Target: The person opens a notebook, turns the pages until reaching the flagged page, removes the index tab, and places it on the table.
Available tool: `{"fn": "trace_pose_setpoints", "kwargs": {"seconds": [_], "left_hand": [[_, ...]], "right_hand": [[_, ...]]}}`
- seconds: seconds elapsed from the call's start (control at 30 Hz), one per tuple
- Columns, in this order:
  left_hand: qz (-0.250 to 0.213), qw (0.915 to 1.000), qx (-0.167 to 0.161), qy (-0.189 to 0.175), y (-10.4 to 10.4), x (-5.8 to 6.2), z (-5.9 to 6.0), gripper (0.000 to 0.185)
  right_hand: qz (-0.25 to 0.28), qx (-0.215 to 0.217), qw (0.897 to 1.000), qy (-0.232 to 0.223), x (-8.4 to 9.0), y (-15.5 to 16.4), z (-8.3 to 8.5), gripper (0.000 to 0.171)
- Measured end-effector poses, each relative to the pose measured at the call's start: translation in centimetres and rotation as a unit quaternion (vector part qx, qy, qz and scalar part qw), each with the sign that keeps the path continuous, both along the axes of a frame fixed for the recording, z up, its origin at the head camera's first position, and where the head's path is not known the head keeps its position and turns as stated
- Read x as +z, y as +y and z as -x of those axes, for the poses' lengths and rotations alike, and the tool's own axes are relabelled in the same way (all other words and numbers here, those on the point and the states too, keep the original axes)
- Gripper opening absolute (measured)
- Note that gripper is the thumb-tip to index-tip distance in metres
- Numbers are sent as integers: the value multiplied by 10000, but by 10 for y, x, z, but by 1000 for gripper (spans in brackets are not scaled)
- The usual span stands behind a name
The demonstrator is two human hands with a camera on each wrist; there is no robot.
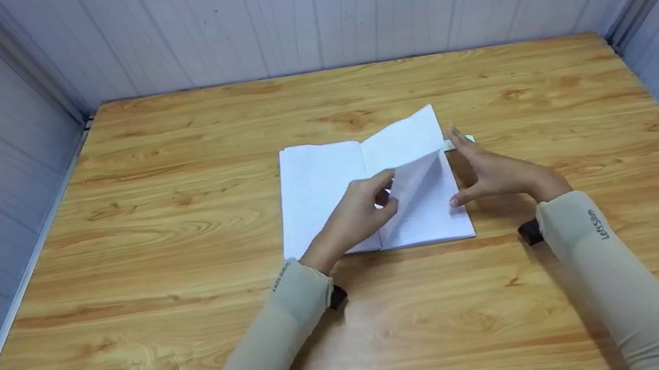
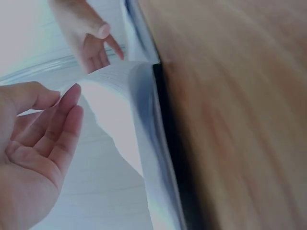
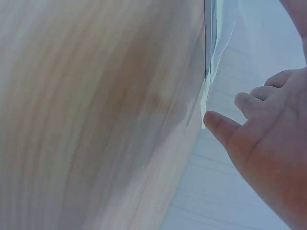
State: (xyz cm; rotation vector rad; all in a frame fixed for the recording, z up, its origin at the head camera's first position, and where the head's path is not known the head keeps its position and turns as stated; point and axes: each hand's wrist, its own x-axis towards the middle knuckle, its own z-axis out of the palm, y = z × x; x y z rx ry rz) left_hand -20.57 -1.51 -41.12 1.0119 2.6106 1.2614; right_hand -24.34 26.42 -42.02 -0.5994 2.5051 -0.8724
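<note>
An open white lined notebook (image 1: 317, 194) lies flat in the middle of the wooden table (image 1: 165, 173). One page (image 1: 407, 144) of its right half is lifted and curls over. My left hand (image 1: 367, 205) sits at the notebook's centre with relaxed fingers under that curling page (image 2: 115, 120); in the left wrist view the left hand (image 2: 43, 139) shows an open palm and pinches nothing. My right hand (image 1: 490, 173) is at the notebook's right edge with its fingers stretched out. Its thumb touches the page edges (image 3: 230, 62) in the right wrist view, where the right hand (image 3: 268, 139) fills the lower right.
Grey panelled walls (image 1: 338, 0) close the table in at the back and on both sides. A small pale green bit (image 1: 463, 141) peeks out at the notebook's far right edge behind my right fingers. Bare wood surrounds the notebook.
</note>
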Motion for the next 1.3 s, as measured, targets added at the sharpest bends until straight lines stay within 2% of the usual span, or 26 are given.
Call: {"fn": "trace_pose_setpoints", "kwargs": {"seconds": [0.1,0.23,0.6,0.83,1.03,1.3], "left_hand": [[-438,9989,172,-58,-5,3,0,35],[-863,9955,377,-71,-13,3,0,49],[-1548,9841,867,87,-38,8,0,44],[-1752,9773,1169,-233,-56,11,5,32],[-1581,9762,1448,-332,-67,8,7,30],[-1494,9775,1459,-296,-75,4,10,29]], "right_hand": [[-9,39,10000,28,-2,0,0,124],[-20,197,9998,-40,-4,-1,1,120],[-217,519,9983,-145,-9,-5,-1,117],[-345,510,9978,-234,-10,-7,-1,115],[-358,536,9972,-391,-9,-7,-5,112],[-385,527,9968,-458,-9,-6,-7,111]]}}
